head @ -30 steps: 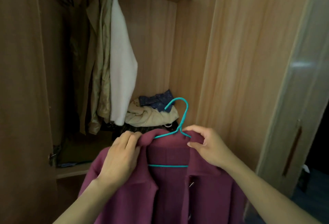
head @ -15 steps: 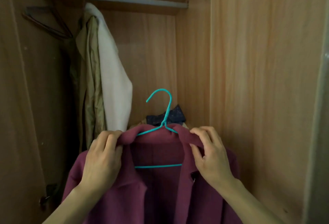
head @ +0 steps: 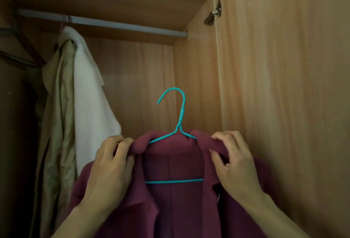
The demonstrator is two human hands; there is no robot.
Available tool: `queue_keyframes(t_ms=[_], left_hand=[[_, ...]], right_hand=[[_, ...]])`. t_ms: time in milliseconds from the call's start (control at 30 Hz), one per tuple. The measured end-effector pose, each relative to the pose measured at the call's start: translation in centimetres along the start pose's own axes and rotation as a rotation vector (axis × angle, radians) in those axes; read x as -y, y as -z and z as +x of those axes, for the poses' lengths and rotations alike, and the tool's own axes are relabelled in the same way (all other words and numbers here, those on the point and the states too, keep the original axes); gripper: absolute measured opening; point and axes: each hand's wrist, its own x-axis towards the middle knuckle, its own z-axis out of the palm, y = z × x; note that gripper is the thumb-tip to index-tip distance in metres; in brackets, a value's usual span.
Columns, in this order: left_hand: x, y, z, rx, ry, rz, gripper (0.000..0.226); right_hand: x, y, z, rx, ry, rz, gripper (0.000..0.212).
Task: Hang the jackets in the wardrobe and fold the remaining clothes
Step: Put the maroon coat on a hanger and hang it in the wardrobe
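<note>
Both hands hold up a maroon jacket (head: 176, 207) that sits on a teal hanger (head: 175, 135), inside the open wardrobe (head: 189, 78). The left hand (head: 108, 169) has its fingers curled over the collar at the jacket's left shoulder, gripping the cloth there. The right hand (head: 234, 164) pinches the fold of the collar at the other shoulder between thumb and fingers. Between the two hands the hanger's neck rises to its hook, which stands free in the air, well below the rail (head: 121, 25) that runs across the top of the wardrobe above the hands. Up and to the left of the left hand a white jacket (head: 91, 101) and a beige jacket (head: 56, 120) hang from the rail, side by side and touching. To the right of the right hand stands the open door (head: 284, 86), with a metal hinge (head: 214, 13) near its top.
</note>
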Motion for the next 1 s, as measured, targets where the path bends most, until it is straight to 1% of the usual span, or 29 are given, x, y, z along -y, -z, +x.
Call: queue_keyframes(t_ms=[133,267,400,567,667,867,1000], left_hand=[[2.7,-3.8,3.7,-0.085,-0.045,-0.052,0.038],[4.2,-7.7,8.4,-0.173,-0.113,-0.075,0.033],[4.6,-11.4,13.3,-0.247,-0.135,-0.101,0.032],[5.4,-16.2,20.1,-0.313,-0.087,-0.115,0.032],[5.6,-19.0,24.0,-0.347,-0.066,-0.08,0.033],[6.3,-24.7,30.0,-0.338,0.004,-0.053,0.026],[8.8,-27.0,33.9,-0.369,0.041,-0.053,0.025]], right_hand=[[-1.1,-2.5,4.3,-0.083,0.079,-0.148,0.031],[-2.7,-4.4,8.5,-0.168,0.102,-0.31,0.028],[-4.2,-5.6,12.6,-0.235,0.093,-0.404,0.029],[-6.6,-7.2,18.7,-0.3,0.155,-0.484,0.027],[-8.7,-8.4,21.8,-0.323,0.14,-0.489,0.028],[-11.5,-11.7,27.2,-0.398,0.174,-0.541,0.031],[-11.9,-14.4,31.7,-0.382,0.202,-0.595,0.028]])
